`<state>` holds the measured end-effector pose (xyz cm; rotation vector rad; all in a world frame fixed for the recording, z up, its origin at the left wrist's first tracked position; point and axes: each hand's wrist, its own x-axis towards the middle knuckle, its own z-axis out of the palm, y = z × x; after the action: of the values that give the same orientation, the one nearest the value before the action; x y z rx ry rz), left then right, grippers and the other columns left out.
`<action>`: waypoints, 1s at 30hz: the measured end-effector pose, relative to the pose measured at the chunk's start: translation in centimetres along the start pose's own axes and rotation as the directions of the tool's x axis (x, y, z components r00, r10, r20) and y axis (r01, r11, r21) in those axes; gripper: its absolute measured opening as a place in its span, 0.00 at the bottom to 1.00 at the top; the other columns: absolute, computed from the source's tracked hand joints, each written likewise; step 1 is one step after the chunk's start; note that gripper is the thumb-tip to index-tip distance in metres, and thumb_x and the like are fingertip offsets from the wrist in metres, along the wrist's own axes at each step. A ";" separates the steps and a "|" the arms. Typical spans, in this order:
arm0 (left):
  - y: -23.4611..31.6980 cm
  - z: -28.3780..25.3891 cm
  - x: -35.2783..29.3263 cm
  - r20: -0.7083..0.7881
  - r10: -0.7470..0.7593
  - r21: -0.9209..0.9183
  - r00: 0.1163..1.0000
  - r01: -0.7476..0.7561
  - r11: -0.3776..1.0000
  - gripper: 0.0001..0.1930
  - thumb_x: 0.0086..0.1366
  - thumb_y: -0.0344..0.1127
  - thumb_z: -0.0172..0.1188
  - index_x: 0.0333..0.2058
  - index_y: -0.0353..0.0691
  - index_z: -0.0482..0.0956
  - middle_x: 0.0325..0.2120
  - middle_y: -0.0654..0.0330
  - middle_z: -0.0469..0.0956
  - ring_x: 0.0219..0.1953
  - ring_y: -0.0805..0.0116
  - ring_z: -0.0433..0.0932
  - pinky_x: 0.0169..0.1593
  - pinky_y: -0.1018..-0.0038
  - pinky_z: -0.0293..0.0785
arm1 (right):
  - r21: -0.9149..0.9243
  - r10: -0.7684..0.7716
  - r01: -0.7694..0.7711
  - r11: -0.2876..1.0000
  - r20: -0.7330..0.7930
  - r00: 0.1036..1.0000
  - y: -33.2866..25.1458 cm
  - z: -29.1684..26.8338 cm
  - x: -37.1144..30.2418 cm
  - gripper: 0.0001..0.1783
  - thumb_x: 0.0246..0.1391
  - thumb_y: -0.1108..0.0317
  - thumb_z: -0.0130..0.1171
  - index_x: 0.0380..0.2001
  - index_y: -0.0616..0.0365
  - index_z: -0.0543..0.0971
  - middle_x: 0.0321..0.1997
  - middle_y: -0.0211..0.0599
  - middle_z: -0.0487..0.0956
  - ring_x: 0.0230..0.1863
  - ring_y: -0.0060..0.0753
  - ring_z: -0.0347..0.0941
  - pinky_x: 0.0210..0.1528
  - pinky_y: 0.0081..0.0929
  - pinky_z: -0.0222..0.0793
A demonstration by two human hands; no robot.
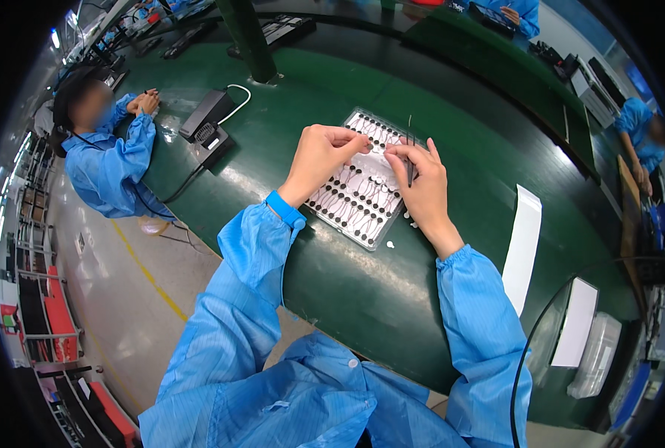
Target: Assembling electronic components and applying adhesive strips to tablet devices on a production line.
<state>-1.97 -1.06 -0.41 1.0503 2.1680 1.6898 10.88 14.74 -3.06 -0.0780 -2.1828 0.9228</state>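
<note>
A clear tray (340,228) lies on the green bench, filled with rows of small round black parts (359,205) with thin reddish wires. My left hand (319,158) is above the tray's left side, thumb and forefinger pinched together; whatever is between them is too small to name. My right hand (424,183) hovers at the tray's right edge. Dark tweezers (410,133) rest in it, tips pointing away from me, while its thumb and forefinger come close to the left fingertips. A small white piece (390,244) lies beside the tray's near corner.
A black power adapter (207,116) and another black device (213,145) sit at the left, cabled. A white strip (523,239) lies at the right, near plastic-wrapped packs (595,355). A green post (246,45) rises behind. A co-worker (108,149) sits at left.
</note>
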 end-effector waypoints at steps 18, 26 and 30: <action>1.4 1.3 -1.3 0.112 -0.006 -0.069 0.994 0.014 0.998 0.10 0.68 0.34 0.64 0.39 0.35 0.89 0.29 0.61 0.87 0.24 0.80 0.78 0.30 0.80 0.74 | -0.029 0.032 -0.035 0.999 -0.098 0.995 -0.9 -0.7 -0.1 0.05 0.58 0.66 0.67 0.35 0.53 0.85 0.34 0.34 0.86 0.38 0.38 0.83 0.67 0.45 0.65; 3.2 1.8 -2.0 0.234 0.172 0.055 0.957 -0.190 0.980 0.08 0.67 0.32 0.66 0.41 0.37 0.89 0.32 0.61 0.84 0.34 0.76 0.78 0.37 0.78 0.72 | 0.385 0.391 -0.324 0.864 -0.110 0.914 -0.8 -7.5 1.4 0.07 0.61 0.69 0.67 0.37 0.61 0.81 0.31 0.28 0.83 0.34 0.15 0.78 0.32 0.16 0.69; 3.6 3.5 -2.7 0.324 0.224 -0.081 0.919 -0.210 0.974 0.08 0.66 0.31 0.66 0.42 0.38 0.89 0.32 0.61 0.85 0.30 0.75 0.78 0.34 0.77 0.73 | 0.375 0.422 -0.392 0.840 0.003 0.907 -2.1 -12.7 -0.5 0.07 0.62 0.69 0.66 0.38 0.60 0.81 0.33 0.27 0.82 0.37 0.15 0.78 0.36 0.15 0.69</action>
<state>3.38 0.26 1.02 1.4895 1.8498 1.5023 20.06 20.58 3.76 -0.4058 -1.9123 1.5312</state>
